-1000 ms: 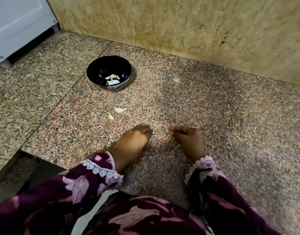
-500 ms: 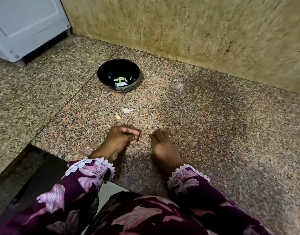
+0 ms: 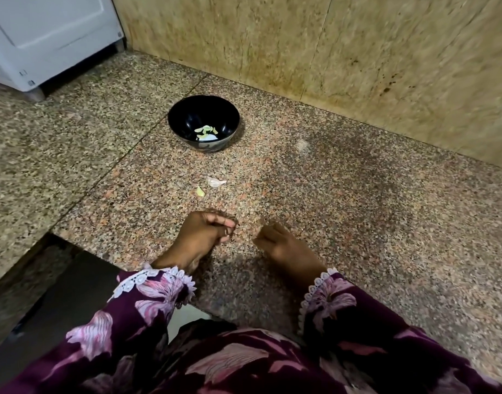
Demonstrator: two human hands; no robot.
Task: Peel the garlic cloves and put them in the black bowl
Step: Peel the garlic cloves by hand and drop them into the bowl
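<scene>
A black bowl (image 3: 176, 120) stands on the granite counter near the back wall, with several pale peeled garlic cloves (image 3: 205, 129) in its bottom. Closer to me lie one white unpeeled garlic clove (image 3: 215, 182) and a small yellowish garlic piece (image 3: 200, 191). My left hand (image 3: 201, 237) rests on the counter just below them, fingers curled in under the thumb; I cannot see anything inside it. My right hand (image 3: 285, 247) lies a short gap to its right, knuckles up, bent fingertips touching the counter and holding nothing I can see.
A white appliance (image 3: 51, 35) stands at the back left. A beige stone wall (image 3: 329, 52) runs along the back. The counter's front edge (image 3: 82, 248) drops off at the left beside my left sleeve. Speckled granite stretches to the right.
My right hand has slid left toward my left hand. My left hand has turned and curled its fingers in. The view has shifted, and the bowl and cloves lie where they were.
</scene>
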